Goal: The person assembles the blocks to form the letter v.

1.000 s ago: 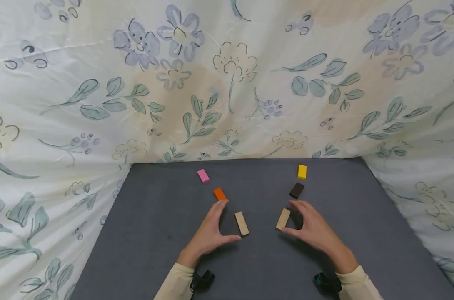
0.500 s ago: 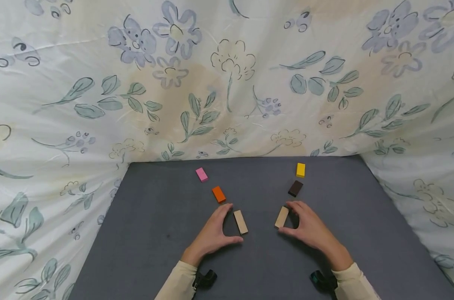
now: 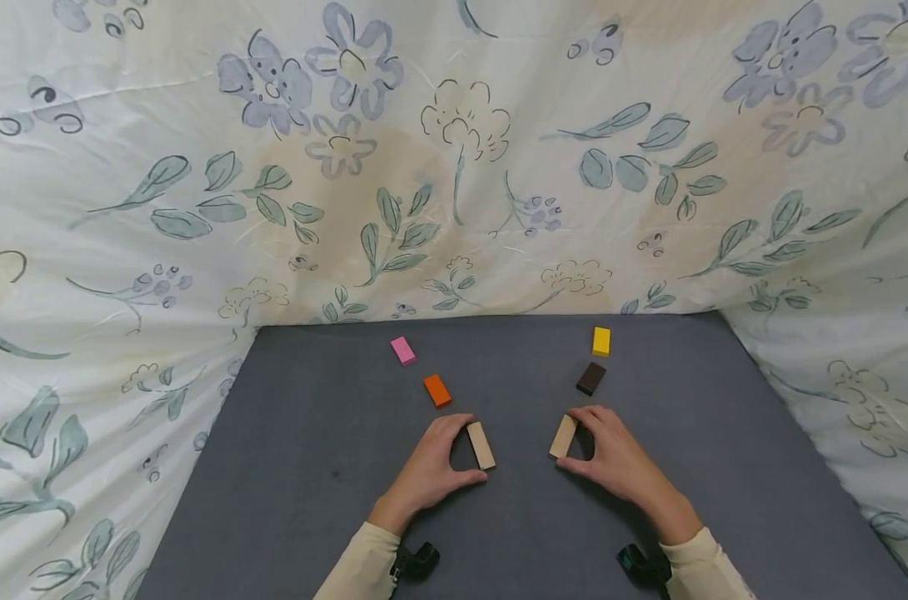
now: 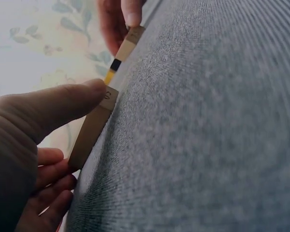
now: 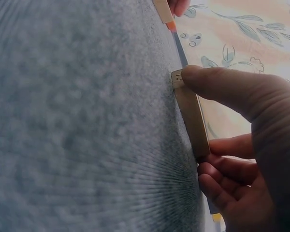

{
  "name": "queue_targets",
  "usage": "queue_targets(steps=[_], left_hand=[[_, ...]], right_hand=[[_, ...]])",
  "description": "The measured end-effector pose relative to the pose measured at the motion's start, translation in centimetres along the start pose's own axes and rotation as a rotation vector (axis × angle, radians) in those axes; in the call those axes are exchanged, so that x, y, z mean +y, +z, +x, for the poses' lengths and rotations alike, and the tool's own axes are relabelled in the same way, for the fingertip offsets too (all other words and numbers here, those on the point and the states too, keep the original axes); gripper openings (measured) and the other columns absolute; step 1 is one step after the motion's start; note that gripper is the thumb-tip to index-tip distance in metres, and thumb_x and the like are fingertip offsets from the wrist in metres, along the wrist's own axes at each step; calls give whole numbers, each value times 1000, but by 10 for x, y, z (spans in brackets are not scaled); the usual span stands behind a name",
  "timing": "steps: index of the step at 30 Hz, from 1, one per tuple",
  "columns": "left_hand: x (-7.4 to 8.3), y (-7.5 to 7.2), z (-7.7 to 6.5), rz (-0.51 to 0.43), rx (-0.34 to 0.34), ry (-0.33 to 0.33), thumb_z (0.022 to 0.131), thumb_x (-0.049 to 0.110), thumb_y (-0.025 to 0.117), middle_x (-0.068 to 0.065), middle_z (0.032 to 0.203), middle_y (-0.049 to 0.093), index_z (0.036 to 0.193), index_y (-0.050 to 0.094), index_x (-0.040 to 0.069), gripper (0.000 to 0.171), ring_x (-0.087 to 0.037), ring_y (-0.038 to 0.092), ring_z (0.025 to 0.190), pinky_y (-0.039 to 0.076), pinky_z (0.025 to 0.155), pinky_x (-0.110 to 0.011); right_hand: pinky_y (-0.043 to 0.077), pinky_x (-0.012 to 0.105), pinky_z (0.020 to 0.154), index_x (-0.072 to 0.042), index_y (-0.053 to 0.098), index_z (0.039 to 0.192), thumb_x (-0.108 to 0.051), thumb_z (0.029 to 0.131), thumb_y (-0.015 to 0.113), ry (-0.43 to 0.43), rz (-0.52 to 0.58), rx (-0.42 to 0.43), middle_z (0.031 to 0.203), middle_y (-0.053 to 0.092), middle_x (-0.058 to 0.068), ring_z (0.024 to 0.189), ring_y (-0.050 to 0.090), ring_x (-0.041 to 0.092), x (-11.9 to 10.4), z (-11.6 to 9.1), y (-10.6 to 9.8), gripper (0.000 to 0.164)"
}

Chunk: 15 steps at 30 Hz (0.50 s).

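Note:
Two plain wooden blocks lie flat on the grey cloth, tilted toward each other at their far ends in mirror fashion. My left hand [image 3: 429, 467] pinches the left wooden block [image 3: 481, 446] by its ends, thumb at the near end and fingers at the far end. The same grip shows close up on that wooden block [image 4: 92, 129] in the left wrist view. Likewise, my right hand [image 3: 625, 465] pinches the right wooden block [image 3: 562, 437] end to end. A small dark mark shows on the end of this wooden block [image 5: 191, 113] beside the thumb.
Beyond the left hand lie an orange block [image 3: 437, 390] and a pink block [image 3: 403, 350]. A dark brown block [image 3: 591, 378] and a yellow block [image 3: 601, 342] lie beyond the right hand. Flowered cloth [image 3: 454, 192] hangs behind the grey table [image 3: 289, 433] and along its sides.
My left hand has moved right, and its fingers have come onto the ends of the left wooden block. The right hand's fingers have closed in on the far end of its block.

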State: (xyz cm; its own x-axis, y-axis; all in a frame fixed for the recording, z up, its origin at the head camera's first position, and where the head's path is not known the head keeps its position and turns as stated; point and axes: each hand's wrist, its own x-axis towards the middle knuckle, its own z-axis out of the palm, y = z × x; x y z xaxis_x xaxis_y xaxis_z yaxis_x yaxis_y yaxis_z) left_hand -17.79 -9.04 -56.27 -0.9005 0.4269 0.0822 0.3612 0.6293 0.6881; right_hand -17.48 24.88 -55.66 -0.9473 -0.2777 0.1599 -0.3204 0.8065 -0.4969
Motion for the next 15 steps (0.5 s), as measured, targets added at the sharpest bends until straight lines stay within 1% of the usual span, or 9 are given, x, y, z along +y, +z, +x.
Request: queue_targets(steps=[7, 15], left_hand=[[3, 0, 0, 26, 25, 21, 90, 35, 93, -9, 155, 56, 156, 55, 10, 80, -28, 50, 143, 42, 118, -52], [5, 0, 0, 34, 43, 18, 90, 34, 93, -8, 154, 58, 155, 58, 11, 77, -28, 52, 142, 43, 117, -52]], right_hand=[[52, 59, 94, 2, 66, 143, -37, 82, 97, 32, -5, -19, 131, 61, 19, 115, 58, 38, -1, 1, -2, 78], [53, 59, 95, 4, 67, 139, -36, 84, 96, 30, -10, -2, 129, 63, 19, 115, 60, 38, -5, 1, -3, 74]])
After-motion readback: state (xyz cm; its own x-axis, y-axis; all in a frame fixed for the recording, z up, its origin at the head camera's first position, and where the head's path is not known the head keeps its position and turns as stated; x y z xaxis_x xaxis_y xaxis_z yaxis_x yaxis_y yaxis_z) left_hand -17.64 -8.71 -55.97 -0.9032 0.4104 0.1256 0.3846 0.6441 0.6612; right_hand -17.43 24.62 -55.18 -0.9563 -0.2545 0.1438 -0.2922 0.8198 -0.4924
